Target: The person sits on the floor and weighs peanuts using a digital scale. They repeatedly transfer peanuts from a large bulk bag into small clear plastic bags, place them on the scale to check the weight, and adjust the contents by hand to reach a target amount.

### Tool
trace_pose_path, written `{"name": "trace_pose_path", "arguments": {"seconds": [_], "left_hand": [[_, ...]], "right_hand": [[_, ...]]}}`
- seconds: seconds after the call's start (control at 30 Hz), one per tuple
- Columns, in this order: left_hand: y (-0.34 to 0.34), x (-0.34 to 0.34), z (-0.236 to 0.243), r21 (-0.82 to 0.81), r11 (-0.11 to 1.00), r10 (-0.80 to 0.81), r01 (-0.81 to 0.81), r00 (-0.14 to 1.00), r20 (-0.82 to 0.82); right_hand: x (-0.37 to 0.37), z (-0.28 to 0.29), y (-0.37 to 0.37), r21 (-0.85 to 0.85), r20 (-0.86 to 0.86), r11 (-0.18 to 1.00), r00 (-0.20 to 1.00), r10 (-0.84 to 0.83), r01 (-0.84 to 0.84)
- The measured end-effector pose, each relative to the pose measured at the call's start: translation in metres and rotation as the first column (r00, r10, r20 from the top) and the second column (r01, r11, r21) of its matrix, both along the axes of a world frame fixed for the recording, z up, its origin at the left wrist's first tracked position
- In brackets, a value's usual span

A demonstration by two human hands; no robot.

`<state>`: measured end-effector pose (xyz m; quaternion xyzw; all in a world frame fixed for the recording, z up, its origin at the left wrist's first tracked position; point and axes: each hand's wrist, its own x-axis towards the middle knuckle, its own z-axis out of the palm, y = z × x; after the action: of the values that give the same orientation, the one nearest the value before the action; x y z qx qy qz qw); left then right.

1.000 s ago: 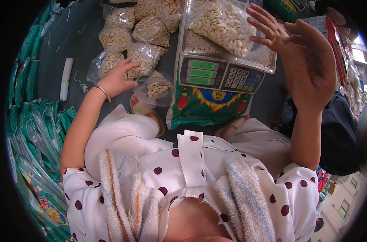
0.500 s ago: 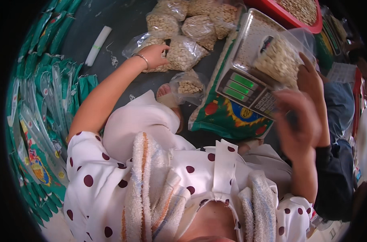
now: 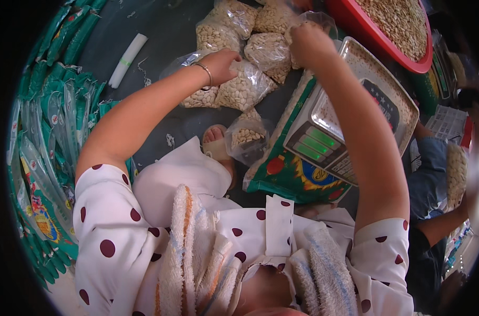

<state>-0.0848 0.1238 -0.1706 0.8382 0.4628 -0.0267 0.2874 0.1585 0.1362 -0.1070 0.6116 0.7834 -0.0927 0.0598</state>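
Note:
My left hand is closed on the upper part of a clear bag of pale flat seeds among several similar bags. My right hand is curled on another seed bag at the back, its fingertips partly hidden. Beneath my right forearm sits a metal weighing scale with no bag on its pan, resting on a large green printed sack. A small, partly filled bag lies left of the scale, near my foot.
A red tub of seeds stands at the back right. A co-worker's arm and a bag of seeds are at the right edge. Stacked green empty sacks fill the left side; a white roll lies beside them.
The seed bag has left the scale and a bag now appears at the co-worker's arm. My right hand has reached from beside the scale to the bags at the back.

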Motion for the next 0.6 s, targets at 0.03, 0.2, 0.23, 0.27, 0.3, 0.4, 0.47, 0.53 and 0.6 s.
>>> {"name": "trace_pose_path", "arguments": {"seconds": [0.03,0.2,0.23,0.27,0.3,0.4,0.47,0.53,0.6], "left_hand": [[0.006,0.009,0.007,-0.007,1.000,-0.009,0.009,1.000,0.030],[-0.007,-0.001,-0.009,-0.057,0.997,0.059,-0.055,0.996,0.063],[-0.013,-0.010,-0.013,-0.041,0.995,0.089,-0.087,0.995,0.048],[-0.015,-0.019,-0.013,-0.030,0.994,0.105,-0.104,0.994,0.033],[-0.015,-0.030,-0.015,-0.039,0.988,0.154,-0.151,0.985,0.082],[0.000,-0.057,-0.020,-0.031,0.951,0.310,-0.309,0.950,0.032],[-0.004,-0.078,-0.026,0.006,0.934,0.357,-0.357,0.934,0.008],[-0.014,-0.087,-0.025,0.021,0.909,0.415,-0.416,0.909,0.040],[-0.012,-0.083,-0.017,0.023,0.896,0.437,-0.444,0.890,0.133]], "right_hand": [[0.016,-0.011,0.031,0.017,0.048,1.000,0.999,0.007,-0.007],[0.017,-0.048,0.078,-0.215,0.023,0.959,0.983,-0.184,0.185],[0.016,-0.068,0.079,-0.233,-0.034,0.923,0.946,-0.321,0.305],[0.023,-0.098,0.079,-0.264,-0.075,0.891,0.913,-0.401,0.370],[0.030,-0.128,0.079,-0.294,-0.114,0.854,0.871,-0.478,0.430],[0.064,-0.216,0.096,-0.203,-0.076,0.906,0.917,-0.392,0.371],[0.053,-0.208,0.097,-0.015,0.052,0.971,0.970,-0.237,0.239],[0.016,-0.126,0.086,0.082,-0.050,0.958,0.961,-0.271,0.274],[0.013,-0.074,0.087,0.109,-0.125,0.954,0.955,-0.267,0.281]]}}
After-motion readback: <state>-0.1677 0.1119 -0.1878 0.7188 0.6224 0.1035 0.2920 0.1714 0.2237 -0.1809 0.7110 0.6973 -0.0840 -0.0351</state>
